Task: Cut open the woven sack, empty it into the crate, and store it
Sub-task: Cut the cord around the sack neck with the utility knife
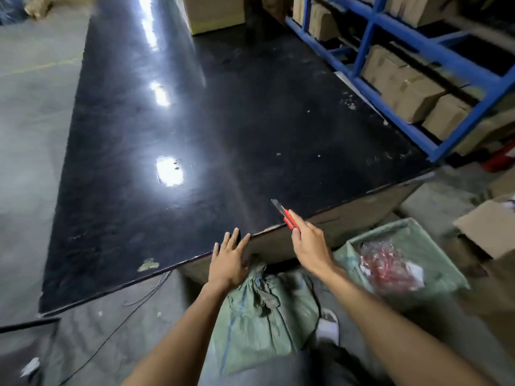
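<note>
A green woven sack (264, 316), tied shut at its top, stands on the floor below the corner of a big black table (195, 135). My left hand (230, 260) rests flat with fingers spread on the table's near edge, just above the sack's tied neck. My right hand (309, 243) holds a red utility knife (284, 214) with its blade out, pointing up and away over the table edge. A second green sack (404, 263) lies open to the right, showing red packets in clear plastic. No crate shows in view.
Blue steel shelving (404, 79) with cardboard boxes runs along the table's right side. A large carton (214, 12) stands at the table's far end. Flattened cardboard (490, 227) lies at the right. A thin cable (133, 307) trails on the grey floor, and a white slipper (328, 327) shows beside the sack.
</note>
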